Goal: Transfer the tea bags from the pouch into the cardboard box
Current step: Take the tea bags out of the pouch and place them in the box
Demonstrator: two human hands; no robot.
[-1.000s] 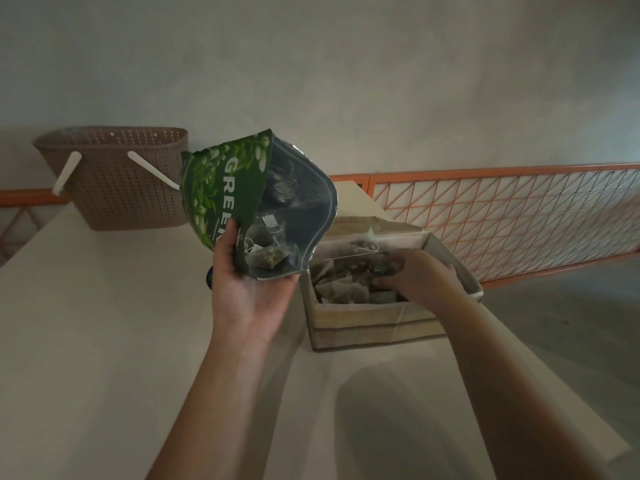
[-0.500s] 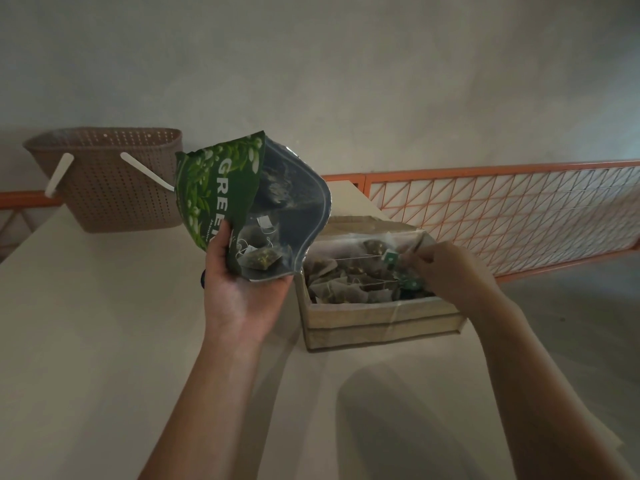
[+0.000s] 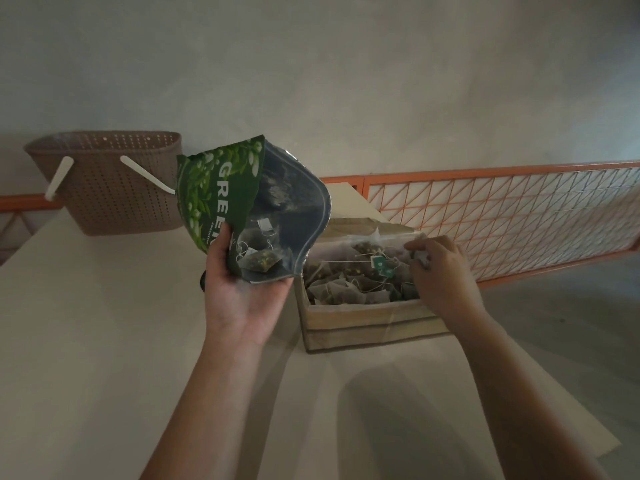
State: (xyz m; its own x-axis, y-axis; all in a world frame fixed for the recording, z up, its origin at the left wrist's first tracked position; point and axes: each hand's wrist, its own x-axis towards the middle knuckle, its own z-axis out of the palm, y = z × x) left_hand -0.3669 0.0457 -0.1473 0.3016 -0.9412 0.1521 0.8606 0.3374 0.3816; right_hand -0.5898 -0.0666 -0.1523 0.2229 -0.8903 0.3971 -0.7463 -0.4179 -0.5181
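Your left hand (image 3: pixel 242 299) holds the green foil pouch with leaf print and white lettering (image 3: pixel 221 188) up off the table, palm toward you, thumb curled over the printed front near the pouch's lower edge and the other fingers wrapped beneath it. The pouch is tilted with its mouth gaping open toward you, so you look into its dull silvery lining. A few tea bags remain inside: one pyramid-shaped mesh tea bag (image 3: pixel 260 264) with greenish leaf lies low near your thumb, with white strings and a small white paper tag (image 3: pixel 266 224) just above it.

To the right of the pouch, touching the table, stands the open rectangular brown cardboard box (image 3: pixel 363 323). It is filled with a heap of pale mesh tea bags (image 3: pixel 346 289), their strings crossing over the pile, and two small green square tags (image 3: pixel 382 267) lie on top near the right side. A clear plastic liner or flap rises along the far wall of the box.

Your right hand (image 3: pixel 443 275) is over the right end of the box, back of the hand toward you, fingers curled down and pinched together at a bit of white, likely a tag or string; exactly what it pinches is too small to tell.

The light beige table (image 3: pixel 86 341) also carries a brown perforated plastic basket with white handles (image 3: pixel 117 188) at its far left. Behind the box runs an orange metal railing with a wire lattice (image 3: pixel 502 216), against a plain grey wall (image 3: pixel 346 81).
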